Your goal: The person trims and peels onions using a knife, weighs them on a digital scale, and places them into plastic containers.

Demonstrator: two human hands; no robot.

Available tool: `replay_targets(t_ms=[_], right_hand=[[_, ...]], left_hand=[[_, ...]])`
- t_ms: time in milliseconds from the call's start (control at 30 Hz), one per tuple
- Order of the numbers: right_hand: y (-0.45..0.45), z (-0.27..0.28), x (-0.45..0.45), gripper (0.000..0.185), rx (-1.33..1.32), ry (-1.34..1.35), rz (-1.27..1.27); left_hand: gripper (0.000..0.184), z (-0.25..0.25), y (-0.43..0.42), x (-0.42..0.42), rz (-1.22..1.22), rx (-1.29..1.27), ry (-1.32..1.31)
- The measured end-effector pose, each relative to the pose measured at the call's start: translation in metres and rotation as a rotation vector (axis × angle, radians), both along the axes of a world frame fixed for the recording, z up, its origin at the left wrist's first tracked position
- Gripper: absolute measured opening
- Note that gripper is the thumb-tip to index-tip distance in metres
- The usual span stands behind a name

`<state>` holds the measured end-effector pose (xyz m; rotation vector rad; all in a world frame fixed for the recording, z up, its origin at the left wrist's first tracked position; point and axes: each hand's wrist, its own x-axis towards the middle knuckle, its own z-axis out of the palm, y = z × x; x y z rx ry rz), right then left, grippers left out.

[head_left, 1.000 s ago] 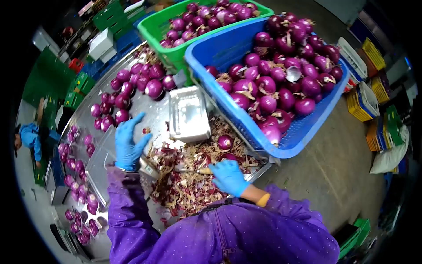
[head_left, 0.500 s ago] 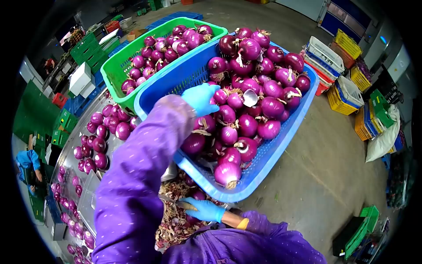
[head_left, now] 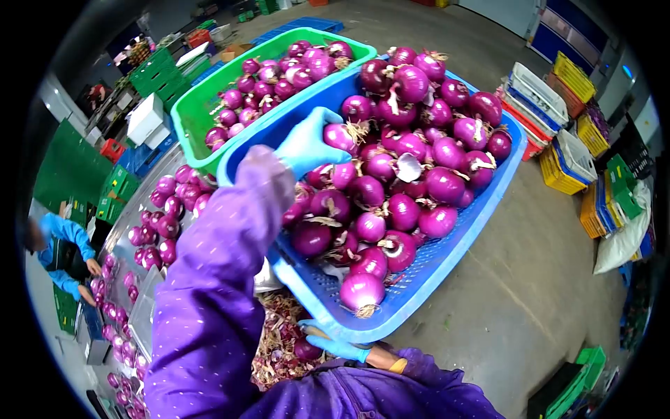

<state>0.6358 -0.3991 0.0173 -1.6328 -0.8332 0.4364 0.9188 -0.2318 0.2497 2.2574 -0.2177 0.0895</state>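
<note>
My left hand [head_left: 313,145], in a blue glove, has its fingers and thumb around a red onion [head_left: 339,138] with dry, stringy roots. It is above the left side of a blue plastic basket [head_left: 419,297] heaped with red onions. Lower down, near the basket's front edge, my gloved right hand [head_left: 338,342] is closed on a knife [head_left: 315,325]. Only part of its light-brown handle shows now; the blade cannot be made out. Beneath that hand lie loose onion skins [head_left: 279,335] and a red onion [head_left: 306,349].
A green basket [head_left: 183,126] of red onions stands behind the blue one. Peeled-looking onions [head_left: 167,227] lie on a metal table to the left, where a co-worker's hands [head_left: 91,269] reach in. Stacked crates [head_left: 558,167] stand on the right.
My left hand has lifted slightly, with an onion now visible in its grip. My right hand has shifted down a little, and the knife blade has gone from sight. The co-worker's arms have reached toward the table.
</note>
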Motion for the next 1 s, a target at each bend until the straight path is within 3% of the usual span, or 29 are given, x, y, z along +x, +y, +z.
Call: replay_targets(t_ms=[33,100,133,200,267,300,467,600,700,833,1000], right_hand=[[0.000,0.000,0.004,0.041,-0.126,0.216,0.132],[-0.009,0.006,0.002,0.039,-0.161,0.189,0.131],[-0.009,0.007,-0.003,0.035,-0.152,0.418,0.115],[-0.004,0.003,-0.013,0.028,-0.126,0.512,0.022],[0.004,0.042,-0.012,0.030,-0.015,0.543,0.023],[0.011,0.066,-0.010,0.031,-0.072,0.307,0.012],[0.058,0.108,-0.014,0.026,-0.103,-0.118,0.012],[0.088,0.131,-0.026,0.018,-0.232,-0.146,0.051],[0.101,0.128,-0.032,0.016,-0.245,-0.287,0.116],[0.112,0.122,-0.038,0.016,-0.334,-0.193,0.131],[0.115,0.121,-0.044,0.020,-0.326,-0.320,0.087]], left_hand=[[0.070,0.025,0.013,-0.031,-0.024,-0.123,-0.024],[0.073,0.047,0.039,-0.103,-0.020,-0.466,-0.056],[0.075,0.046,0.052,-0.141,0.004,-0.685,-0.068],[0.076,0.032,0.078,-0.215,0.180,-0.880,-0.043],[0.079,-0.003,0.097,-0.276,0.379,-0.991,-0.095],[0.077,-0.020,0.101,-0.303,0.475,-1.006,-0.093],[0.074,-0.071,0.088,-0.392,0.799,-1.002,-0.070],[0.078,-0.094,0.085,-0.420,0.805,-0.836,-0.141],[0.079,-0.095,0.083,-0.433,0.808,-0.833,-0.091],[0.079,-0.098,0.080,-0.436,0.809,-0.795,-0.084],[0.079,-0.097,0.077,-0.436,0.779,-0.808,-0.066]])
